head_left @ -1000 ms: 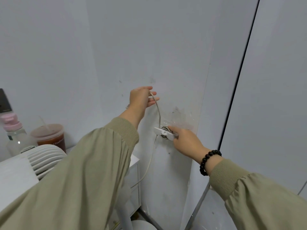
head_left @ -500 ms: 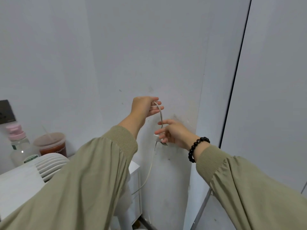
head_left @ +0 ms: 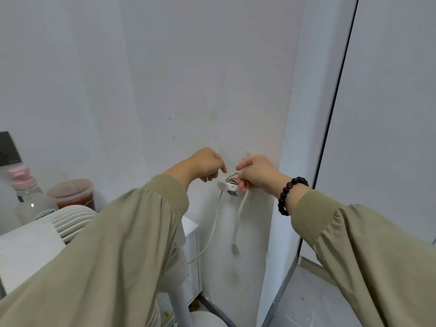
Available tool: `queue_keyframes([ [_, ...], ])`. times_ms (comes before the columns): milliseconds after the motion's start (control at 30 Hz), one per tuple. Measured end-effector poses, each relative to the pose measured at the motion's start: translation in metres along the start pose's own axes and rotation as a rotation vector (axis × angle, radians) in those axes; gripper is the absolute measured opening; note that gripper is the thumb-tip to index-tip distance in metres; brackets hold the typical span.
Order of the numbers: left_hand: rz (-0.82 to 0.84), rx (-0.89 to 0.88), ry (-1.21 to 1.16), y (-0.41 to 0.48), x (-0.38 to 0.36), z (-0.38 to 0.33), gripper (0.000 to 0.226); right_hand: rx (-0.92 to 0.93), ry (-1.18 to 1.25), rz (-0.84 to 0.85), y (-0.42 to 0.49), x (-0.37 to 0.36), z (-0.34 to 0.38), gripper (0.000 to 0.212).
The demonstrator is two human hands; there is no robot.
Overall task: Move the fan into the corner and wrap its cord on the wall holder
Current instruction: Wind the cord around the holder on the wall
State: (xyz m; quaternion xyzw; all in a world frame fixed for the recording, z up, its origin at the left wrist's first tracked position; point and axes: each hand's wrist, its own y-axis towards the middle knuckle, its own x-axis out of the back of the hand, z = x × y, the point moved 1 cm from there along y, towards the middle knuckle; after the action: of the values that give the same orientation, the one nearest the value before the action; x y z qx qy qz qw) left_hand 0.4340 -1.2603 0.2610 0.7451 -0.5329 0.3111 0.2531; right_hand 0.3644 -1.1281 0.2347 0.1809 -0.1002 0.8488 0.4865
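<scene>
A white wall holder [head_left: 228,187] sticks out from the wall near the corner, with turns of the fan's white cord [head_left: 213,228] coiled behind it. My right hand [head_left: 256,173] pinches the cord at the holder, and the free end with its plug [head_left: 235,249] hangs below that hand. My left hand [head_left: 206,165] is just left of the holder, fingers curled and pointing at it, holding nothing I can see. The white fan [head_left: 70,219] stands low at the left, mostly hidden behind my left sleeve, and its cord runs down from the holder toward it.
A white cabinet [head_left: 191,234] stands against the wall below the holder. On the surface at left are a clear bottle with a pink cap [head_left: 24,190] and a lidded cup of red-brown drink [head_left: 73,193]. A dark wall socket [head_left: 8,148] is at far left. A door frame edge [head_left: 330,128] runs down at right.
My left hand has dropped from above the holder down beside it and let go of the cord loop. My right hand has taken the cord at the holder; the plug end now dangles free.
</scene>
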Motion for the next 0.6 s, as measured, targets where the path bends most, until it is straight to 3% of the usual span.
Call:
queue_keyframes([
  [100, 0.214, 0.011, 0.096, -0.003, -0.018, -0.003, 0.040, 0.173, -0.605, -0.156, -0.006, 0.007, -0.003, 0.021],
  [233, 0.343, 0.026, 0.140, -0.003, -0.039, -0.004, 0.049, 0.331, -1.023, -0.241, -0.023, 0.010, -0.011, 0.016],
  [333, 0.348, 0.005, 0.169, -0.004, -0.047, -0.001, 0.046, 0.377, -1.158, -0.244, -0.029, 0.006, -0.019, 0.037],
  [600, 0.360, 0.012, 0.140, -0.001, -0.040, 0.011, 0.056, 0.283, -1.131, -0.297, -0.029, -0.013, -0.051, 0.040],
])
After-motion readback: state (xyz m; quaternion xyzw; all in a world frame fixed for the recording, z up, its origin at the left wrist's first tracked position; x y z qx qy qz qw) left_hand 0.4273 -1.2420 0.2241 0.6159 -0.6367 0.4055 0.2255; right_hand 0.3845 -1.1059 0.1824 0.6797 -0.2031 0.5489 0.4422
